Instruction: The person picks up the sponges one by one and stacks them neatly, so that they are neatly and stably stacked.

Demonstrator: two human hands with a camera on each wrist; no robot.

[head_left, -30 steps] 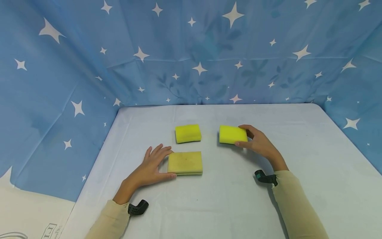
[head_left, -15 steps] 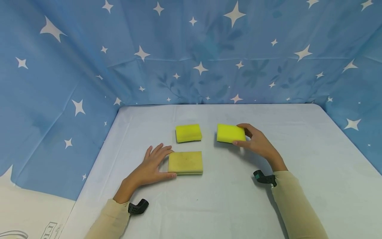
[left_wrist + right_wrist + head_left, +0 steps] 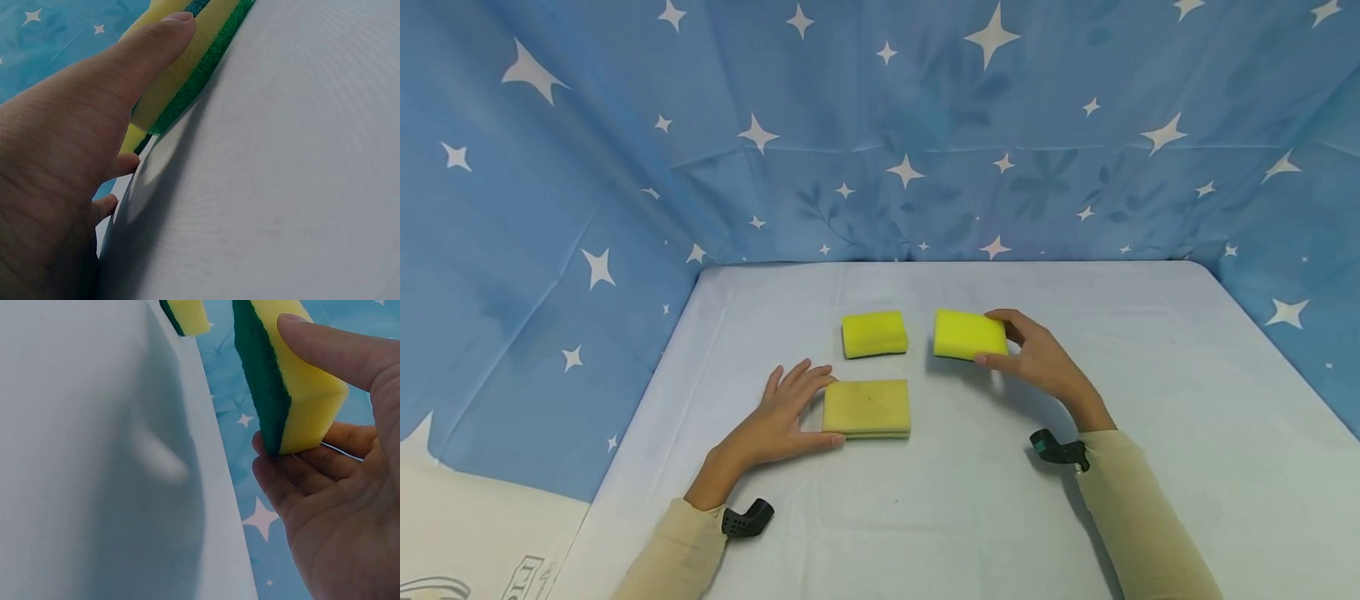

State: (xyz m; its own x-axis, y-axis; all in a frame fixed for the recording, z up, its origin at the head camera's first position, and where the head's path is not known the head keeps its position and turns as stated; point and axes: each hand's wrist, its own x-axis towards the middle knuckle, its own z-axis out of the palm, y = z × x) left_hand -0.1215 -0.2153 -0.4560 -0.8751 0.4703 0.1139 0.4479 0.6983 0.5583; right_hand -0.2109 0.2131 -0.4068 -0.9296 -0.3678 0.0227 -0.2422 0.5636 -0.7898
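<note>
Two scouring sponges, yellow with green scrub sides, lie stacked (image 3: 867, 408) on the white table. My left hand (image 3: 775, 421) holds the stack at its left end, thumb along the near side and index finger at the far corner. In the left wrist view the thumb presses the side of the lower sponge (image 3: 175, 94). Another sponge (image 3: 968, 334) is raised off the table, green side down. My right hand (image 3: 1037, 354) grips its right end between thumb and fingers, as the right wrist view shows on that sponge (image 3: 306, 406).
One more yellow sponge (image 3: 874, 334) lies behind the stack, left of the raised one. Blue star-patterned cloth (image 3: 880, 125) hangs around the back and sides of the table (image 3: 925, 517). A printed pale sheet (image 3: 475, 533) is at lower left.
My right hand has carried its sponge a little to the left, toward the other sponges. My left hand and the stack stay where they were.
</note>
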